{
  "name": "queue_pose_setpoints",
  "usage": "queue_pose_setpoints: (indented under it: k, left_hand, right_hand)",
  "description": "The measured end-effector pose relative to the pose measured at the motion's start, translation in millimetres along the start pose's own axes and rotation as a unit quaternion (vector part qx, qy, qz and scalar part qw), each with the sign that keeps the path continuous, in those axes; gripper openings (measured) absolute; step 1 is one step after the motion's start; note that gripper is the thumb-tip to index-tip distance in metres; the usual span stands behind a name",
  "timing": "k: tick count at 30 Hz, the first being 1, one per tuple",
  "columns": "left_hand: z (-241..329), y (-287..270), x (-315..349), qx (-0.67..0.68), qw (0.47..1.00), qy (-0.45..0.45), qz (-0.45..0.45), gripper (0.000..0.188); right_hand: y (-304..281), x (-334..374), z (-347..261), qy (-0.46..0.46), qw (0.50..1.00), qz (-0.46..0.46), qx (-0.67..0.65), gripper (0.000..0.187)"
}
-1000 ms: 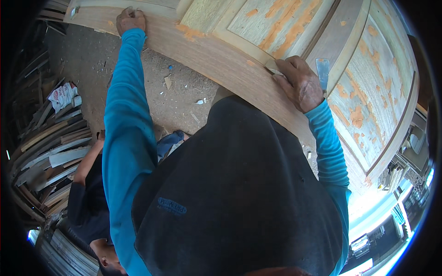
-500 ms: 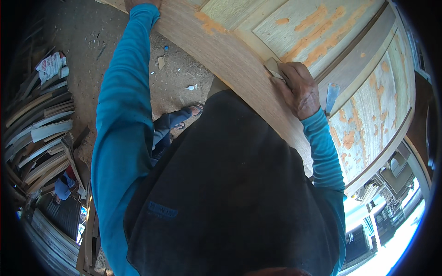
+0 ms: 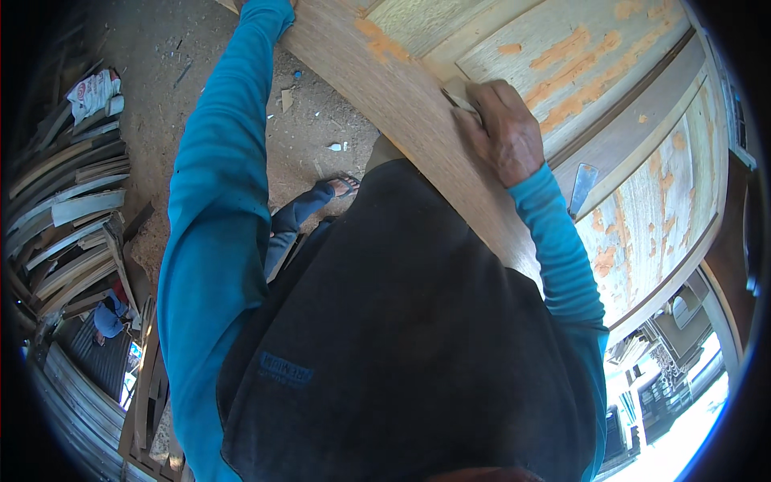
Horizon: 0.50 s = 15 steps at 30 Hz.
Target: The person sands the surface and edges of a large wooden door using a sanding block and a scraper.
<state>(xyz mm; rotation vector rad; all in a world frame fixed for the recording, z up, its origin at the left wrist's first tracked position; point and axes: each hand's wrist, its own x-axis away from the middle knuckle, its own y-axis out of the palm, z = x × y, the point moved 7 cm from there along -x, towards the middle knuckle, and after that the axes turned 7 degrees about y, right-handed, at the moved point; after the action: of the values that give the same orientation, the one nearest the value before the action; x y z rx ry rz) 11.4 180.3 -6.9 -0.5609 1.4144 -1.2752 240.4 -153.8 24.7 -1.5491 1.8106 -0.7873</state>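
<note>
Door [image 3: 414, 116], wooden and panelled, lies across the upper middle and right of view, near long edge running diagonally just past the wearer's front. Orange filler patches [image 3: 562, 50] are spread over its panels, with a few on the frame members.

Right hand [image 3: 507, 132]: part closed, fingers bent, thumb opposed, pinching a thin pale pad [image 3: 458, 88]. Folded sheet or flat block, can't tell which. Pad sits at the inner side of the near rail, by the panel moulding. Palm faces down, hidden.

Left hand [image 3: 238, 4]: nearly all cut off by the top border, only a sliver past the cuff. It's at the door's near edge, left part. Can't tell whether it's gripping or just resting.

Scraper [image 3: 583, 189] with a flat metal blade lies on the door, just right of the right forearm; handle mostly out of sight.

Further out: both sleeves blue, dark garment front [image 3: 385, 321] fills lower middle. Brown floor [image 3: 217, 88] to the left, small scraps on it. Sandalled foot [image 3: 345, 186] below the door edge. Stacked timber [image 3: 88, 210] far left, white printed bag [image 3: 93, 92] on top.
</note>
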Motion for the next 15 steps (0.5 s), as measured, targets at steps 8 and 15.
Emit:
queue_pose_setpoints:
  k: [8, 15]
  left_hand:
    - [7.8, 6.0, -6.7, -0.003, 0.999, -0.027, -0.026, 0.027]
    - [4.9, 2.4, -3.3, -0.020, 0.998, -0.040, -0.040, 0.030]
  right_hand:
    - [17.5, -37.7, -12.3, 0.004, 0.999, 0.039, 0.012, 0.024]
    - [-27.5, 48.4, 9.7, 0.032, 0.998, 0.020, 0.043, 0.032]
